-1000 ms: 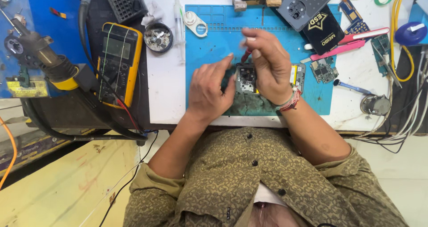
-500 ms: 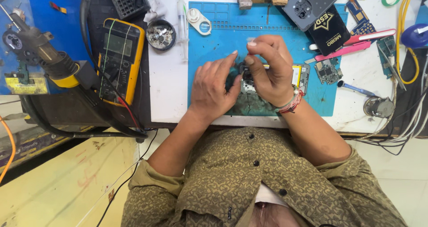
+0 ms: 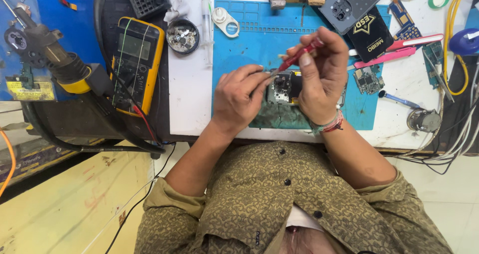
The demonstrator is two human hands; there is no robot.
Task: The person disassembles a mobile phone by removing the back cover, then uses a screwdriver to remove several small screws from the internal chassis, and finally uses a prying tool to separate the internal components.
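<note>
Both hands' fingers (image 3: 310, 59) pinch red screwdriver (image 3: 298, 58), phone (image 3: 283, 88).

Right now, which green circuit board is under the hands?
The opened phone's board on the blue mat, between both hands. The other loose boards lie far right, untouched.

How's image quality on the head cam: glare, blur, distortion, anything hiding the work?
Head view: even, bright light, soft shadows under the hands; mild sheen on the multimeter screen, no harsh glare. Wide-angle bending at the bench edges. Mostly sharp; red-handled tool readable. The left hand and right hand cover much of the opened phone.
</note>
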